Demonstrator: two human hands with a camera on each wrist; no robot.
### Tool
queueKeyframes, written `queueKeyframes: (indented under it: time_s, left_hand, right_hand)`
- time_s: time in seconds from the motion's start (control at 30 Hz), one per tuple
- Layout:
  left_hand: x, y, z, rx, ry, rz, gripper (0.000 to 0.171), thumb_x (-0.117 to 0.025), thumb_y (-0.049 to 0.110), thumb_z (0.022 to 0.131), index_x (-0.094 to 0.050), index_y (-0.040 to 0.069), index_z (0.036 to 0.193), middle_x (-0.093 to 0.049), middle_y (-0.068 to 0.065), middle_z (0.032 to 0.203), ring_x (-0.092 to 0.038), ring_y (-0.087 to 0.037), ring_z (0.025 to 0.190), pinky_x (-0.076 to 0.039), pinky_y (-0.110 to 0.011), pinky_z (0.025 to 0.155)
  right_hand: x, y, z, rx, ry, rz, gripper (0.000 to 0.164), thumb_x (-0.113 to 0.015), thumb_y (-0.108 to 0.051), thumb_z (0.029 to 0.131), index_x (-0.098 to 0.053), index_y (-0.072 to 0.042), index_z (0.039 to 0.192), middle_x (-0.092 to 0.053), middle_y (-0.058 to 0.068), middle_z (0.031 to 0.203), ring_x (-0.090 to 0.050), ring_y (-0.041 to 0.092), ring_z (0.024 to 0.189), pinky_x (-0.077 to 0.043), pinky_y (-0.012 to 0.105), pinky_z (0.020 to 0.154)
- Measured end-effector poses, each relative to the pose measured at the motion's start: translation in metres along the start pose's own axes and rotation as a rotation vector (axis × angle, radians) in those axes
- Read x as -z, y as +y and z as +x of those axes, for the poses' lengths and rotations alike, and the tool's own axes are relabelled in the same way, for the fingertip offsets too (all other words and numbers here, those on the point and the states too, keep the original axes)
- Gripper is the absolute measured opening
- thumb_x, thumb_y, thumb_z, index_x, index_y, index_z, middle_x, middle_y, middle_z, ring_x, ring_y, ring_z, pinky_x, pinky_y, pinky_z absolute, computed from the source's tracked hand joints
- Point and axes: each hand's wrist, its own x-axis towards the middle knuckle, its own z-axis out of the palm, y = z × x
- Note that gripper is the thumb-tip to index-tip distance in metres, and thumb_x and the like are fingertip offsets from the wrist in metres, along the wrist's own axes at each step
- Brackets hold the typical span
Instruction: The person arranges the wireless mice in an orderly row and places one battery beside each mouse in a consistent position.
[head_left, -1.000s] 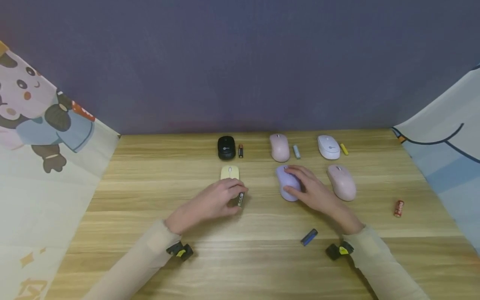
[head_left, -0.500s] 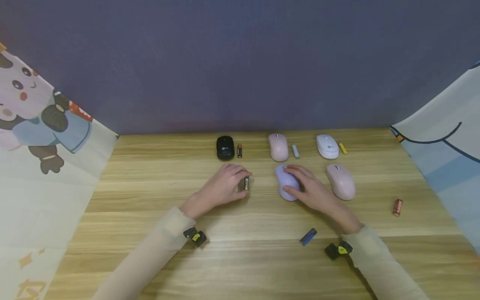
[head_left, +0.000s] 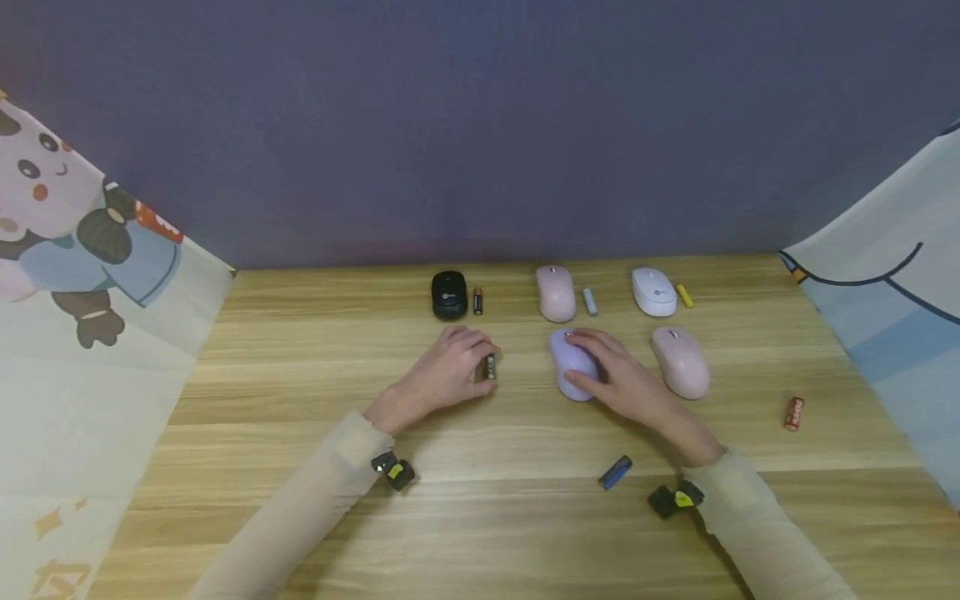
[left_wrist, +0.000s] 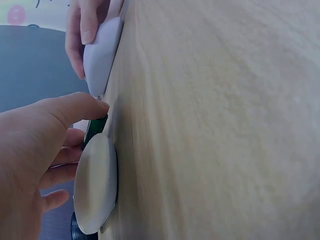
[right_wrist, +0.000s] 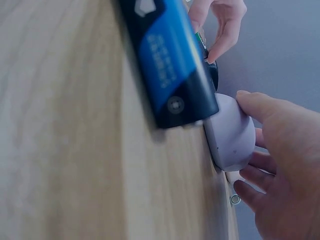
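In the head view my left hand (head_left: 442,377) pinches a battery (head_left: 491,367) between thumb and fingers, low at the table. The left wrist view shows the battery's green side (left_wrist: 94,129), just beside a pale yellow mouse (left_wrist: 96,185); in the head view that mouse is hidden under the hand. My right hand (head_left: 626,379) holds a purple mouse (head_left: 566,358) resting on the table, its thumb on the near side and fingers over the far part. The right wrist view shows the fingers curled round the mouse (right_wrist: 231,135).
Behind stand a black mouse (head_left: 449,296) with a battery (head_left: 477,301), a pink mouse (head_left: 556,294) with a light-blue battery (head_left: 590,302), and a white mouse (head_left: 654,292) with a yellow battery (head_left: 685,296). Another pink mouse (head_left: 681,362), a red battery (head_left: 794,413) and a blue battery (head_left: 616,472) lie rightward.
My left hand has moved away from me and slightly right with the battery, covering the yellow mouse from the head camera, then stayed nearly still. The right hand keeps its place on the purple mouse.
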Motion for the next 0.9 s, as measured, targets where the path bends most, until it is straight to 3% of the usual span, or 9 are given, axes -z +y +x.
queueKeyframes:
  time_s: [0.47,0.9]
  left_hand:
    - [-0.0036,-0.0029,0.0007,0.027,-0.039,-0.055,0.049,-0.079,0.040,0.089,-0.070,0.007,0.125,-0.070,-0.012,0.127,-0.062,-0.031,0.125,-0.035,-0.053,0.123]
    - [-0.0038,-0.0027,0.0014,0.029,-0.058,-0.048,0.048,-0.077,0.040,0.091,-0.070,0.008,0.126,-0.069,-0.011,0.129,-0.060,-0.031,0.128,-0.033,-0.053,0.123]
  right_hand:
    - [-0.0040,0.0039,-0.0002,0.044,0.038,0.000,0.053,-0.073,-0.023,0.098,-0.053,-0.006,0.145,-0.048,0.020,0.153,-0.043,0.043,0.142,-0.041,0.063,0.114]
    - [-0.0031,0.0042,-0.0012,0.042,0.041,0.005,0.053,-0.073,-0.021,0.098,-0.053,-0.006,0.145,-0.048,0.019,0.153,-0.043,0.043,0.142,-0.041,0.062,0.115]
